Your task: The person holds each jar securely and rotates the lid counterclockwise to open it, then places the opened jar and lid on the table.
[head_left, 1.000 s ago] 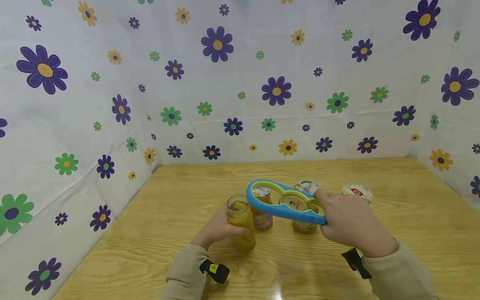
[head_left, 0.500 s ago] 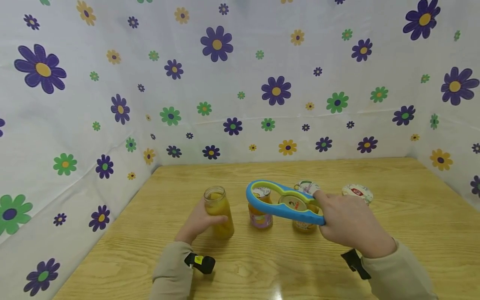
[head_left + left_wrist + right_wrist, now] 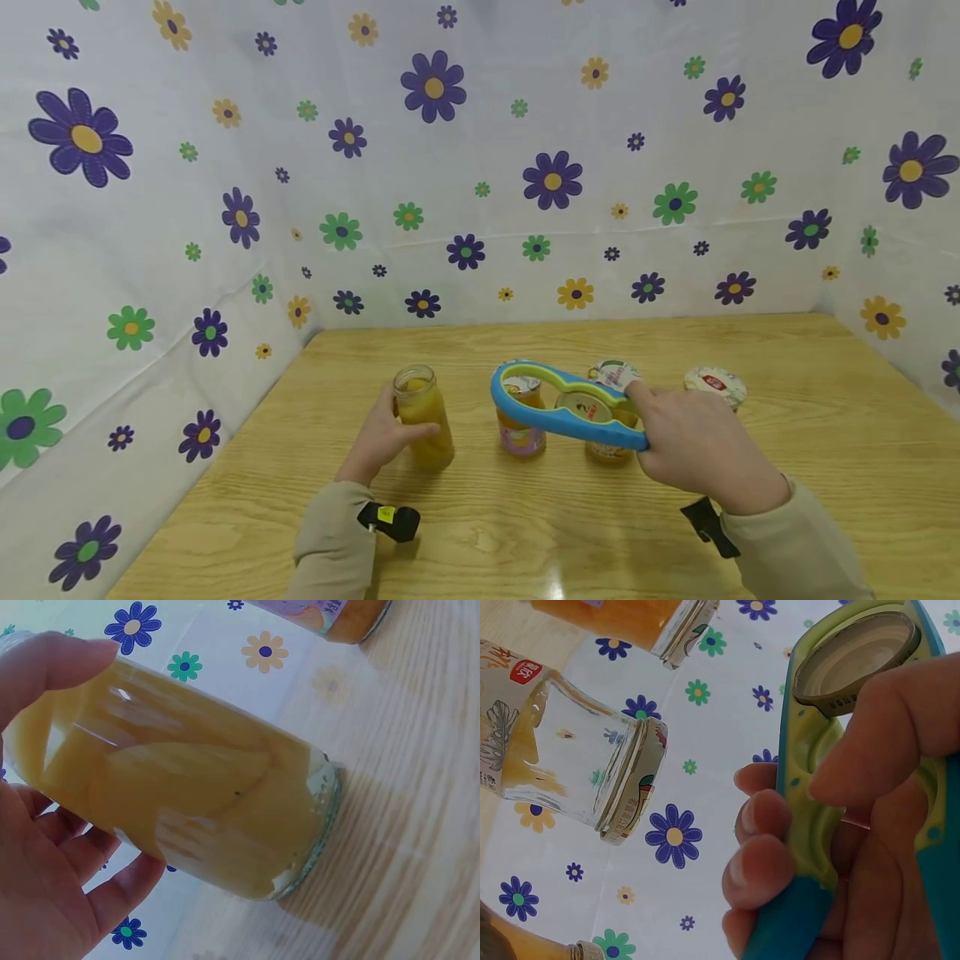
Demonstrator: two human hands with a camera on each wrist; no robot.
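In the head view my left hand (image 3: pixel 378 437) grips a tall glass jar (image 3: pixel 429 421) around its side. The jar has no lid on, and yellow fruit pieces in liquid fill it. Its base (image 3: pixel 311 832) is right at the table top in the left wrist view. My right hand (image 3: pixel 708 446) holds a blue and green jar opener (image 3: pixel 573 429) by one end, above the table. A round metal lid (image 3: pixel 859 660) sits inside the opener's loop, its hollow underside showing in the right wrist view.
Behind the opener stand a lidded jar of orange fruit (image 3: pixel 521 437) and a jar with a patterned label (image 3: pixel 609 452), both partly hidden. Another lidded jar (image 3: pixel 716 383) is beyond my right hand. Flowered cloth (image 3: pixel 480 167) walls the wooden table (image 3: pixel 480 533) at the back and sides.
My left hand has carried the open jar leftward and slightly back, away from the orange fruit jar. My right hand with the jar opener and lid has hardly moved.
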